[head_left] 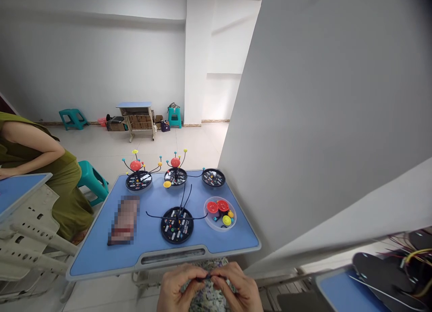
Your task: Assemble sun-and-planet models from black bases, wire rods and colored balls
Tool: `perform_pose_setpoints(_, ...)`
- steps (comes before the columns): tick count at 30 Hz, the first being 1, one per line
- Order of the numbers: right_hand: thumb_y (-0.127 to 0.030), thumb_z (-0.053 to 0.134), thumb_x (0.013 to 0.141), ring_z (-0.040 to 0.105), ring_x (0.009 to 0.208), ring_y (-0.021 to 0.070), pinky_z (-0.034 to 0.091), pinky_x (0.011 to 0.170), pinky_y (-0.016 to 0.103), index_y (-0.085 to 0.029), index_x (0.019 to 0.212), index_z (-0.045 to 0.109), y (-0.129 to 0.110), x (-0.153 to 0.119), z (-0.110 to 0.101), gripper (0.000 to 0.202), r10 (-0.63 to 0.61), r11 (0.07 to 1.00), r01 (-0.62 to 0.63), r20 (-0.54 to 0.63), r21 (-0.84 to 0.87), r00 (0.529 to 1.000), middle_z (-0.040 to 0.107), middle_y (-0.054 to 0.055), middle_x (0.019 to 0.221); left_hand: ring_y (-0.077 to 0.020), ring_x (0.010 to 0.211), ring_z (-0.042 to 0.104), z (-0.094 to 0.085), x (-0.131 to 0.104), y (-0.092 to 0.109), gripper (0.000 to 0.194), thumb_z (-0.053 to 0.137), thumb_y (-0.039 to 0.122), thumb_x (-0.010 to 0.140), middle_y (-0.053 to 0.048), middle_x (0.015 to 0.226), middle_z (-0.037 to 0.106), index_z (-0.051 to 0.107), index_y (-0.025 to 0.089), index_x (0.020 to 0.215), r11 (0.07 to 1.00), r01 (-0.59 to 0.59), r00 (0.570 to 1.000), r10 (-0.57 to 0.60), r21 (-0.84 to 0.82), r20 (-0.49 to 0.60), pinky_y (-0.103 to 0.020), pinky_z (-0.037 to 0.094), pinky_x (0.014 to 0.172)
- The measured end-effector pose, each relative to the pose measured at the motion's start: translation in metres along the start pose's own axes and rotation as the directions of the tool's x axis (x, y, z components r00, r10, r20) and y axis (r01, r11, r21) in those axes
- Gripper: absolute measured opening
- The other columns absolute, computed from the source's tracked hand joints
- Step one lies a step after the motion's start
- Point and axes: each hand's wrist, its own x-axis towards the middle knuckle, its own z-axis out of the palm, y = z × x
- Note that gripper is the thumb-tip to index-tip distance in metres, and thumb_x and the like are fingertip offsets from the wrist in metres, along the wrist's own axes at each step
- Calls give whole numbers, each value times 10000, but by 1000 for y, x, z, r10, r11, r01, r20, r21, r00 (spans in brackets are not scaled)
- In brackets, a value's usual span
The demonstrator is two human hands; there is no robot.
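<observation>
Close to my body, below the desk's front edge, my left hand [182,286] and my right hand [235,285] meet with thumbs and forefingers pinched. Between the fingertips is a small dark piece [208,276], too small to make out. On the blue desk [145,260] ahead lies a round black base [177,233] with several thin black curved rods standing out from its centre. To its right, a clear plastic bowl [209,221] holds red half-spheres [212,207], a yellow cup-shaped piece [226,220] and small blue and orange parts.
Two planet models with red balls [135,165] [175,162] and another black base [213,178] stand along the desk's far edge. A blurred flat packet [124,220] lies left. A person in green [67,186] sits at a neighbouring desk. A wall [320,123] rises on the right.
</observation>
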Motion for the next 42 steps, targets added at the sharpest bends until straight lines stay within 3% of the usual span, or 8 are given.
perform_pose_setpoints(8,-469,557,904,593,636,204,450,611,272,-249,776,705,14,-1,15,295,70,997,-70,-7,14,998,666,24,629,-214,847,750,-7,4,-26,206,582,331,900,-43,933,802,759,264,982,989,-81,992,67,124,109,-259,614,743)
perform_pose_setpoints(15,-495,511,917,569,629,177,472,598,247,-205,817,684,18,9,26,352,183,975,-181,0,130,983,615,20,671,-186,883,748,-11,12,-19,238,555,278,908,-32,994,793,720,281,1078,940,-151,986,121,307,116,-221,594,768)
perform_pose_setpoints(19,-511,573,876,616,651,186,523,668,274,-229,1092,670,27,8,26,368,195,954,-195,23,226,981,703,55,847,-194,899,741,-25,27,-17,207,557,328,910,-32,990,791,739,272,994,915,-139,982,177,378,-68,-247,587,787)
perform_pose_setpoints(22,-530,546,884,645,661,196,546,686,294,-244,1179,643,35,6,27,422,232,934,-234,39,270,972,722,85,947,-216,950,721,-42,48,-20,243,568,380,902,-54,1035,778,722,250,1039,882,-126,928,267,454,-261,-287,581,798)
perform_pose_setpoints(26,-563,544,872,653,641,203,555,654,301,-240,1089,694,43,2,30,417,261,914,-268,65,304,963,726,100,924,-230,897,718,-54,78,-24,250,565,398,907,-59,965,788,724,233,1007,783,-167,836,435,599,-335,-344,548,811)
perform_pose_setpoints(33,-601,576,833,643,590,197,539,564,281,-232,948,738,46,-1,31,419,256,897,-260,59,359,965,726,99,854,-226,800,728,-47,97,-30,241,557,374,929,-54,895,802,738,218,960,526,-189,743,629,829,-229,-354,473,770)
perform_pose_setpoints(36,-597,587,829,643,585,191,537,566,273,-232,932,742,45,0,29,410,258,898,-259,50,356,965,728,93,842,-207,726,724,-46,98,-28,241,560,378,926,-40,847,805,738,215,930,473,-149,731,644,868,-225,-335,462,736)
perform_pose_setpoints(42,-623,580,819,645,575,191,536,556,268,-224,916,745,44,3,28,443,251,910,-247,33,332,967,735,93,816,-196,650,710,-43,98,-20,250,541,373,935,-16,790,802,735,217,916,345,-94,754,637,934,-159,-321,451,690)
